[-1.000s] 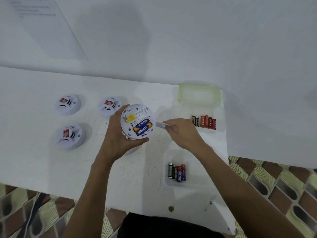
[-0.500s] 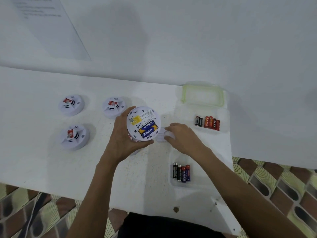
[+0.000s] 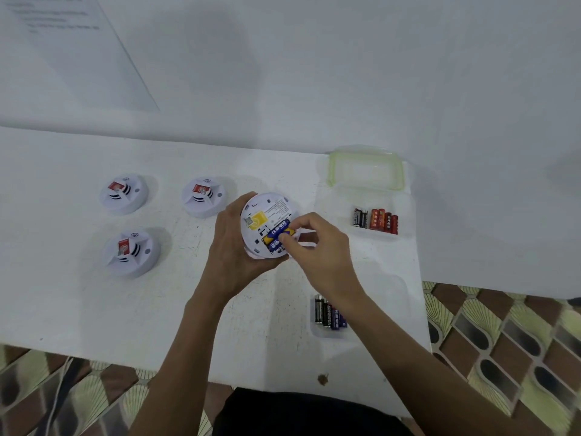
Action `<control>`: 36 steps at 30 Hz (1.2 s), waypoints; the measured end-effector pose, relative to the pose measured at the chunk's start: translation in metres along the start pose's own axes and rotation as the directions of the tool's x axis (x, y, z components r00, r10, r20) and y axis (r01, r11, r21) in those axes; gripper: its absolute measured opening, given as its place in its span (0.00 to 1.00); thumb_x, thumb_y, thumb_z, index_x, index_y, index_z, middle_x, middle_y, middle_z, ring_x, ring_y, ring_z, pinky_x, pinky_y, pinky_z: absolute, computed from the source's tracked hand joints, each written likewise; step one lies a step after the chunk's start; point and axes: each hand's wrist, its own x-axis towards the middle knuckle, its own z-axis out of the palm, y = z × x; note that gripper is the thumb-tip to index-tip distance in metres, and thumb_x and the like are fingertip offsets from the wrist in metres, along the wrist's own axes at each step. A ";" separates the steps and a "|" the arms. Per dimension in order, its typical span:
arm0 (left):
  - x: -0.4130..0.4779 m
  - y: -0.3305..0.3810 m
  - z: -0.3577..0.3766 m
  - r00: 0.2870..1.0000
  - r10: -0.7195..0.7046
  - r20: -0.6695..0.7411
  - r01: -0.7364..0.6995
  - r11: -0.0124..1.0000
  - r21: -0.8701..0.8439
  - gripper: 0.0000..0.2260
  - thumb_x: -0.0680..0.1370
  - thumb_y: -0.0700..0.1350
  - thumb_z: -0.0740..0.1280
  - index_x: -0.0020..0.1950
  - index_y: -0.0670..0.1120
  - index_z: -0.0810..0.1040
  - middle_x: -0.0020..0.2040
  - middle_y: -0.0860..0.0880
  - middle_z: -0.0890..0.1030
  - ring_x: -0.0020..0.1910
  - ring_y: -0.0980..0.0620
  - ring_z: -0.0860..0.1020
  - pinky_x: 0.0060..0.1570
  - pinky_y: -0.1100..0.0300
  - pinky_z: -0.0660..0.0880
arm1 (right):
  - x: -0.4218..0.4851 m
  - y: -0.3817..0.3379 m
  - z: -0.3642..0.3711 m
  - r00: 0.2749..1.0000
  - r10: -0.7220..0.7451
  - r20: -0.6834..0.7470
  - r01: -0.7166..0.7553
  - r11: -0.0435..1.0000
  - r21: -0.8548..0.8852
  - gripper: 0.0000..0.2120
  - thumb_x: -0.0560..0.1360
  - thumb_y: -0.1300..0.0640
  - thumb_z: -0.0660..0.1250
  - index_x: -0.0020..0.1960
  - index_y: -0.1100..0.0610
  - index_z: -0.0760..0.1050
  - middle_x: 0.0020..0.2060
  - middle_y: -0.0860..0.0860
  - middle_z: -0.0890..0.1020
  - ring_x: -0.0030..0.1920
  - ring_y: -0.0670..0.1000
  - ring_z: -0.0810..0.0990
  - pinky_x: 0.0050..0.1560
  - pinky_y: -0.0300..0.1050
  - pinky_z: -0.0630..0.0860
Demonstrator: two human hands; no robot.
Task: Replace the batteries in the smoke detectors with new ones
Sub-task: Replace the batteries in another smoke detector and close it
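- Detector, back side up, sits in your left hand, fingers curled round its rim.
- Blue battery lies in its bay; your right hand pinches its right end.

Smoke detectors, four, white, round; three battery sets.
Open detector centre frame, back up, blue-and-yellow batteries in its bay; far-left detector, middle detector and lower-left detector face-up; red-and-black batteries right; black-and-purple batteries lower centre.
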 end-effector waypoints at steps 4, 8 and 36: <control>-0.002 -0.002 0.003 0.999 -0.012 0.033 0.011 1.000 0.013 0.44 0.64 0.78 0.59 0.69 0.51 0.60 0.67 0.54 0.64 0.67 0.56 0.63 0.66 0.71 0.54 | -0.005 -0.001 0.004 0.998 0.042 -0.047 -0.040 0.997 0.059 0.04 0.75 0.60 0.72 0.47 0.60 0.78 0.45 0.49 0.83 0.47 0.42 0.83 0.39 0.30 0.77; -0.002 -0.004 0.004 0.999 -0.010 0.043 0.006 0.996 0.086 0.44 0.65 0.79 0.55 0.70 0.49 0.60 0.69 0.49 0.64 0.68 0.54 0.61 0.69 0.63 0.52 | -0.005 -0.002 0.007 0.991 0.103 -0.082 -0.099 0.994 0.054 0.05 0.74 0.60 0.72 0.47 0.60 0.78 0.45 0.47 0.82 0.46 0.41 0.82 0.39 0.28 0.76; -0.001 0.026 0.014 0.995 0.090 -0.045 -0.089 0.995 0.035 0.25 0.64 0.58 0.75 0.55 0.53 0.71 0.46 0.57 0.75 0.47 0.63 0.75 0.48 0.72 0.72 | -0.050 0.034 -0.101 0.911 0.356 0.206 -0.211 0.835 -0.509 0.05 0.74 0.59 0.71 0.44 0.52 0.75 0.41 0.47 0.81 0.39 0.46 0.82 0.41 0.37 0.79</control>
